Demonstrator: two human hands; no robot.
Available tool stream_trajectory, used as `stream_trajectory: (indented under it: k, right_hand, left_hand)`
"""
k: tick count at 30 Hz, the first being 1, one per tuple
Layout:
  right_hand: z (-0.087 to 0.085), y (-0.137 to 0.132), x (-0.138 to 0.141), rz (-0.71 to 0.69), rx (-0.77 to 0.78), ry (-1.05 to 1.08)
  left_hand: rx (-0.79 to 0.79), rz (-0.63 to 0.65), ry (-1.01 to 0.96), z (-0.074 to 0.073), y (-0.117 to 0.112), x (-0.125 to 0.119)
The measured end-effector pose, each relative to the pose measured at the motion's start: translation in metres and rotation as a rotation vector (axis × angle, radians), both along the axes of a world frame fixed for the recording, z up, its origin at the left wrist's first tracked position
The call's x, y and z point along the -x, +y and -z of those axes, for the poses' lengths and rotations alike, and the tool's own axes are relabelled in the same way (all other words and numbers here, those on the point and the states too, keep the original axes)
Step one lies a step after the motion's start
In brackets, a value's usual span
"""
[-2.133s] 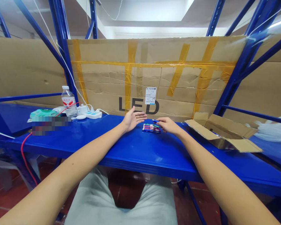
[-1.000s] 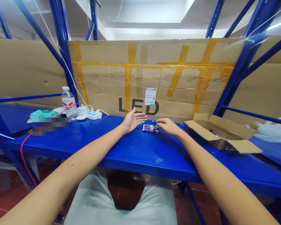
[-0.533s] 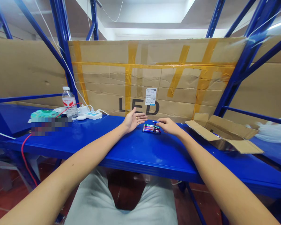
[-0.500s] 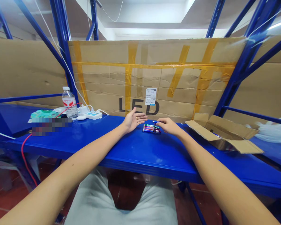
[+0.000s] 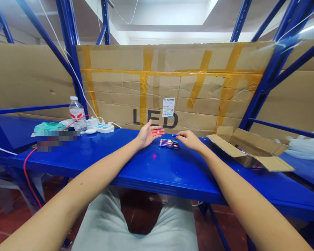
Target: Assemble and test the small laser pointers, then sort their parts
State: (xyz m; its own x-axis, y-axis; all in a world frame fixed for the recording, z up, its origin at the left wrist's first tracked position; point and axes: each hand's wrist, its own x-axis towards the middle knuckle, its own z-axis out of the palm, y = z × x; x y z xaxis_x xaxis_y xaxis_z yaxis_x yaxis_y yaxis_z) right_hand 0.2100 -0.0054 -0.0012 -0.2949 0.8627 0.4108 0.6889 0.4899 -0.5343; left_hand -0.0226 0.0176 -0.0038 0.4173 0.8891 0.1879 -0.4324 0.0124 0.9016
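Several pens (image 5: 169, 144) lie on the tabletop (image 5: 136, 170); the right hand (image 5: 187, 139) pinches a blue pen (image 5: 174, 135), red light (image 5: 158, 132) dotting the open, empty left hand (image 5: 147, 135).

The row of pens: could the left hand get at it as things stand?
Probably yes: the left hand is open and holding nothing, the row of pens lies close by, and nothing visible stands between. The right hand, gripping a blue pen, is near the row's right end.
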Motion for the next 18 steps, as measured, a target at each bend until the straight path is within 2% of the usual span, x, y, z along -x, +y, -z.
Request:
stream_trajectory:
  k: [18]
  right_hand:
    - [-0.0002,-0.0007,0.0,-0.042,0.03,-0.044]
  left_hand:
    - [-0.001,0.004,-0.001,-0.0002,0.0,0.0006]
